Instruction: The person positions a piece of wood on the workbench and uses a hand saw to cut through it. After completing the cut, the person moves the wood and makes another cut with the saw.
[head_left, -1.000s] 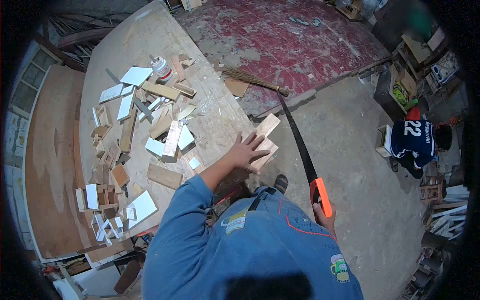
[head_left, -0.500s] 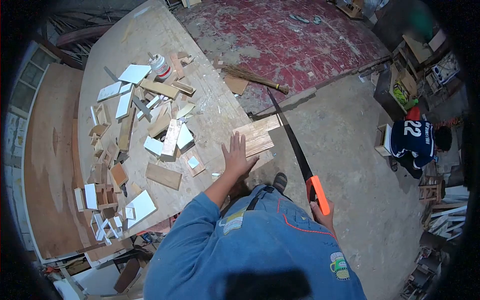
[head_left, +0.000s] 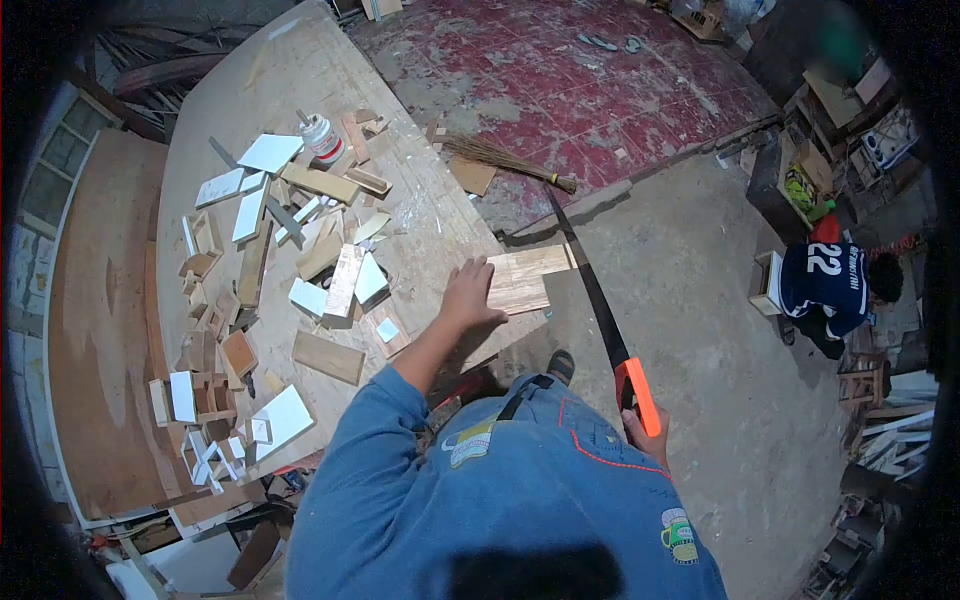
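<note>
A light wooden board [head_left: 520, 281] lies at the right edge of the worktable [head_left: 420, 200], and its narrower end sticks out past the edge. My left hand [head_left: 469, 297] rests on the board's left end, thumb apart from the other fingers. My right hand [head_left: 645, 430] is wrapped round the orange handle of a handsaw [head_left: 600, 312]. The saw's dark blade points up and away, its side close to the board's protruding end; whether they touch I cannot tell.
Wood offcuts [head_left: 328, 356], white pieces [head_left: 270, 152] and a white tub [head_left: 321, 138] cover the table's left part. A broom [head_left: 510, 162] lies beyond the table. Another person [head_left: 825, 285] crouches at the right beside a wooden box [head_left: 766, 282].
The board has shifted slightly to the right. My left hand has moved slightly up, its fingers now closer together. The saw has moved a little down and right.
</note>
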